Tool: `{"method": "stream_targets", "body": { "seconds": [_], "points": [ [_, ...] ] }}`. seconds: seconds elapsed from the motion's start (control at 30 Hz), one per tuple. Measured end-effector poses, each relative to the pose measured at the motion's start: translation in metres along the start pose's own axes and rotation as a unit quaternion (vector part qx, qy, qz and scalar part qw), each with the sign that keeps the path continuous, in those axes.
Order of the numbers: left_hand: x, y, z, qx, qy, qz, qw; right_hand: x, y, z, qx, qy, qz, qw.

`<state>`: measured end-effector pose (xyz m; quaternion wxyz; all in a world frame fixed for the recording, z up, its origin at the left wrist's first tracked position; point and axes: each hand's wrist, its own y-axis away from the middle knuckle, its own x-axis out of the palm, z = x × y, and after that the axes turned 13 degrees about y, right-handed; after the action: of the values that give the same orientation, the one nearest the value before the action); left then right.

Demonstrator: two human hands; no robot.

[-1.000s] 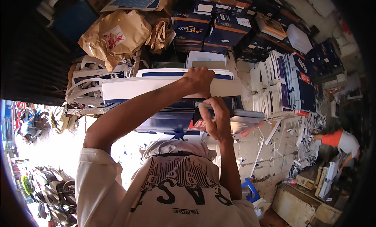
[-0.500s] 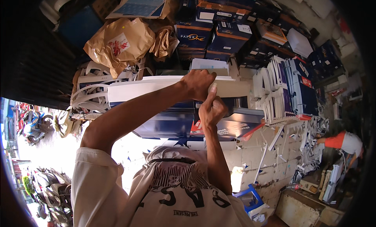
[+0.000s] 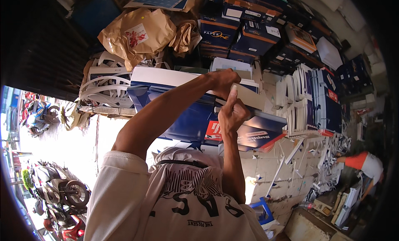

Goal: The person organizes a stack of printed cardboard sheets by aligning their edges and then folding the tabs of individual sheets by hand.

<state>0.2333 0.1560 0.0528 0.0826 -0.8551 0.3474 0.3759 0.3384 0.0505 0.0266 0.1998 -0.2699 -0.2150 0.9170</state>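
A stack of large blue printed sheets (image 3: 178,120) with red and white patches lies across in front of me, its left part raised and bent. Behind them runs a long white stack of paper or board (image 3: 162,76). My left hand (image 3: 225,81) is closed in a fist at the far edge of the stack; what it grips is hidden. Just nearer and to its right, my right hand (image 3: 233,115) is closed, thumb pointing up against the left hand. A small pale end shows beside the right fist, too little to name.
Brown paper bags (image 3: 143,33) and dark blue cartons (image 3: 216,35) stand beyond. White strips (image 3: 112,91) heap at left. Stacked boards (image 3: 305,99) stand at right, near offcuts on the tiled floor (image 3: 262,170). Another person (image 3: 368,164) bends at far right; motorbikes (image 3: 62,187) are outside left.
The left part of the blue sheets has risen toward the white stack, showing more blue surface. My hands stay close together over the stack. The whole view has shifted slightly.
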Motion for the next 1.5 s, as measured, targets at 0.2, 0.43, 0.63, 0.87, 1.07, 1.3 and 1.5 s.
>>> {"method": "stream_targets", "body": {
  "seconds": [0.2,0.43,0.63,0.87,1.07,1.3,1.5],
  "points": [
    [0.003,-0.018,0.025,-0.093,-0.071,-0.047,0.992,-0.014,0.001,0.007,-0.125,-0.014,-0.02,0.992],
    [-0.026,0.048,0.053,-0.317,-0.049,-0.112,0.94,-0.029,0.019,0.015,-0.204,-0.045,-0.009,0.978],
    [-0.033,0.066,0.016,-0.216,-0.168,-0.287,0.918,-0.054,0.035,0.029,-0.159,0.009,0.014,0.987],
    [-0.019,0.12,0.016,-0.286,-0.021,-0.044,0.957,-0.084,0.052,0.03,-0.14,0.002,0.087,0.986],
    [-0.004,0.187,0.002,-0.333,0.066,-0.003,0.941,-0.111,0.06,0.024,-0.073,0.005,0.179,0.981],
    [-0.043,0.362,-0.024,-0.281,0.211,-0.108,0.93,-0.132,0.054,0.043,0.0,0.102,0.323,0.941],
    [0.036,0.432,-0.022,-0.12,0.444,-0.224,0.859,-0.107,-0.014,0.09,-0.174,0.104,0.437,0.876]
  ]
}}
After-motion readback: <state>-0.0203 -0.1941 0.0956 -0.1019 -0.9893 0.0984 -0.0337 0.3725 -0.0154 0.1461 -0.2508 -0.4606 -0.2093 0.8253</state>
